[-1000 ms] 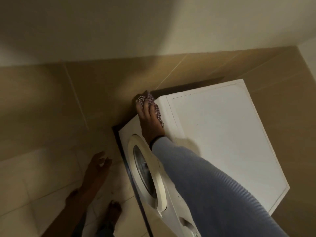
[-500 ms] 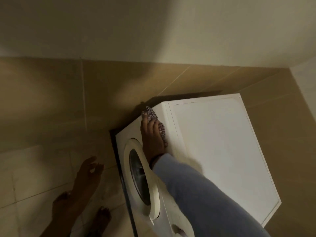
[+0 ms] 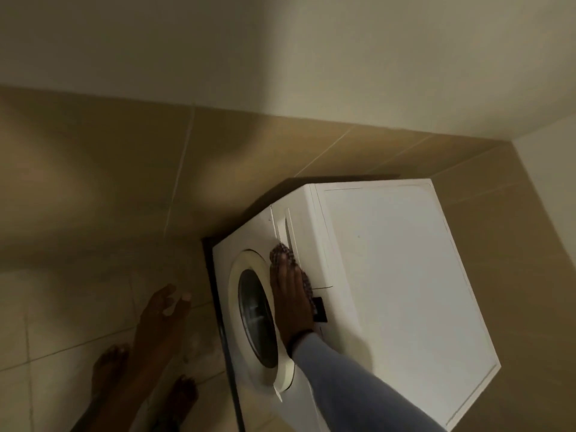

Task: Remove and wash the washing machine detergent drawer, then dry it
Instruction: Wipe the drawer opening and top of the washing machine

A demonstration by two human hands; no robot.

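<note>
Head view: press right hand (image 3: 291,294) flat on the checked cloth (image 3: 280,253), wiping firm overlapping strokes along the washing machine (image 3: 389,275) front toward the detergent drawer (image 3: 283,224), seated shut in the machine's far top corner, with left hand (image 3: 162,310) loose and empty beside the machine.

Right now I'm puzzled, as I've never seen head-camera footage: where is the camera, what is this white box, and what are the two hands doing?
One camera sits on the person's head and looks down, so the room appears tilted. The white box is a front-loading washing machine with a round door. The right hand presses a checked cloth flat against the front panel, next to the detergent drawer, which sits closed in its slot. The left hand hangs free and holds nothing, above bare feet on the tiled floor.
</note>
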